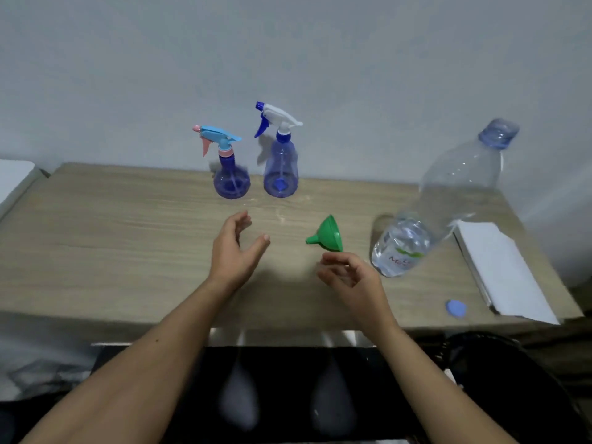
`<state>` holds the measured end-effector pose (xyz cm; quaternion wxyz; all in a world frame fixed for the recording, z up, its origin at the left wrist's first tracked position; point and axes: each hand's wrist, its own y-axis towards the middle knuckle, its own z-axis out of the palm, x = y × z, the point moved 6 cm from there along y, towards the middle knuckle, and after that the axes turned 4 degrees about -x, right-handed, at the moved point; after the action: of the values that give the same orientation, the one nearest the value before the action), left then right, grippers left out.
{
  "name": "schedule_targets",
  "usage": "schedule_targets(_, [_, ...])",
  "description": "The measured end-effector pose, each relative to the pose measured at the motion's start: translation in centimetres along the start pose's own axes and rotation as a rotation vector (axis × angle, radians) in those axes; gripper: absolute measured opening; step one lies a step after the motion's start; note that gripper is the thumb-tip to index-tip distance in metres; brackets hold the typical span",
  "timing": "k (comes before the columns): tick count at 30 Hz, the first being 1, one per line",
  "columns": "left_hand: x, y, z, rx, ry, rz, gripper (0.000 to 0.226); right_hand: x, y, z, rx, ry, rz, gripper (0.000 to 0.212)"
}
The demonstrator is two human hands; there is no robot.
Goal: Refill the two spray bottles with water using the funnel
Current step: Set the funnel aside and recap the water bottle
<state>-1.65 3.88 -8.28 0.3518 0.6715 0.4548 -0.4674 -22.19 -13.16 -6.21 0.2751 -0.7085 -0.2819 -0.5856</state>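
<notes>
Right hand (349, 277) (empty), green funnel (326, 234) just beyond

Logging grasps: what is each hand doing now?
Left hand: open, holding nothing.
Right hand: open, fingers loosely curled, holding nothing, near the funnel.

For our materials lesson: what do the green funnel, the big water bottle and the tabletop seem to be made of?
Green funnel: opaque plastic, by its even colour and slight sheen. Big water bottle: clear, glossy thin plastic; the wall shows through it. Tabletop: matt pale wood grain, possibly laminate rather than solid wood.
</notes>
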Motion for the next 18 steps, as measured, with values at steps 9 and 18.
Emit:
schedule_targets(9, [-8.7,-4.1,8.3,0.161,0.006,0.153,0.052,-3.3,-5.6,-13.8,-0.275,-0.033,0.091,0.026])
schedule_targets(18, [-17.8,-5.1,15.9,0.304,-0.156,0.257,0.1,-5.1,-5.8,-21.8,-0.475,-0.372,0.036,0.031])
